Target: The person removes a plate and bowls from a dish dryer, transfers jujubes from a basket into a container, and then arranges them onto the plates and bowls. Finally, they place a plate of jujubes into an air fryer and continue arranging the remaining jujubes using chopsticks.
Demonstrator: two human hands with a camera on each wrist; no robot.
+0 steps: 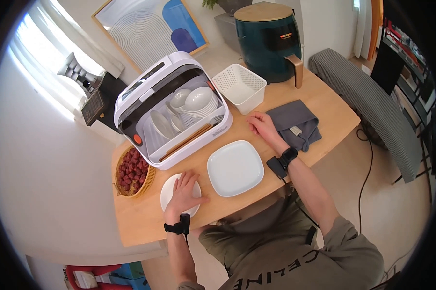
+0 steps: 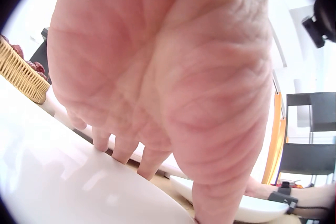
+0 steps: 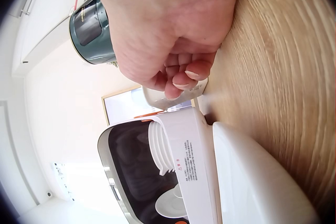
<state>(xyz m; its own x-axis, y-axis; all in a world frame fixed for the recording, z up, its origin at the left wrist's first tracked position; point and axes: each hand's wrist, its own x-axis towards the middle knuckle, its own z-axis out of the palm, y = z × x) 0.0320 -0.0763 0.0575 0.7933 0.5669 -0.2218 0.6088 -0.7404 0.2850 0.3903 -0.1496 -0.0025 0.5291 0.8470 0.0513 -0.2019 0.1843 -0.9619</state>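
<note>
**Round plate under left hand, near front edge of surface**

Round plate (image 1: 172,193) sits at the front-left of the surface (image 1: 324,111), just beside the wicker basket (image 1: 145,181) of red fruit. Left hand (image 1: 184,191) lies directly on top of it, palm down, fingers straight and spread; left wrist view shows the fingertips (image 2: 118,153) touching the white plate face (image 2: 63,182). Nothing pinched or curled round, just a flat press.

Key relation: plate is right below the left hand, no offset. Right hand is well apart from it, with the square plate (image 1: 235,166) between the two. So the left hand is the nearer one by far. Plate is round, so no long axis to line up with.

Right hand (image 1: 262,126) rests on bare wood toward the back-right, just beside the grey cloth (image 1: 295,123) and near the white perforated basket (image 1: 239,87). Right wrist view shows its fingers (image 3: 184,74) loosely curled under, holding nothing.

Dish cabinet (image 1: 172,108) stands at the back-left with its lid up, bowls and plates stacked inside, chopsticks along its front rail. Dark green air fryer (image 1: 268,41) is at the back edge.
</note>
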